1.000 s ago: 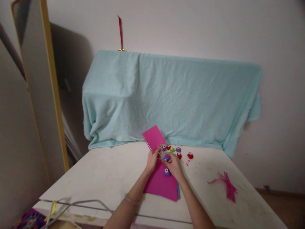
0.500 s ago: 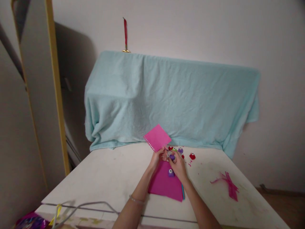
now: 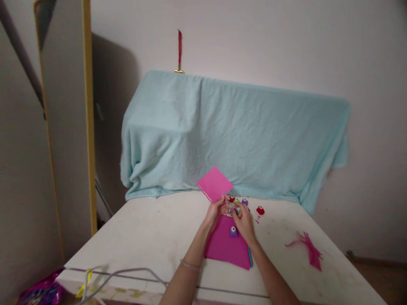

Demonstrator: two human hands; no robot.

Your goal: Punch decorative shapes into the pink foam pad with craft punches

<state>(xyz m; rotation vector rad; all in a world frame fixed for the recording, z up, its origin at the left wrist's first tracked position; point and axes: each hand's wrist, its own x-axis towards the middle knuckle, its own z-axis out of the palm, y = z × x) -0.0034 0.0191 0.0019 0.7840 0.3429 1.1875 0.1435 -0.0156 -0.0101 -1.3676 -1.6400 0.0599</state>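
Blur and curled fingers obscure the centre of the white worktop, where a person's two bare hands work close together, forearms cut off at the bottom of the frame. The left hand pinches the near corner of a bright pink square paper sheet, its near-left edge lined with small holes; the sheet extends beyond the fingertips, toward the worktop's far edge. The fingers of the right hand are bent around a small purple plastic piece, mostly hidden between them; how firmly they press is hard to make out. What lies between the hands is too blurred to tell. Just below, a purple piece with a round white top sits on a stack of magenta paper, whose far edge the hands cover. More small coloured pieces, partly hidden by the right hand, cluster near the far edge, a red one apart to their right. Shredded magenta strips lie toward the worktop's right edge.
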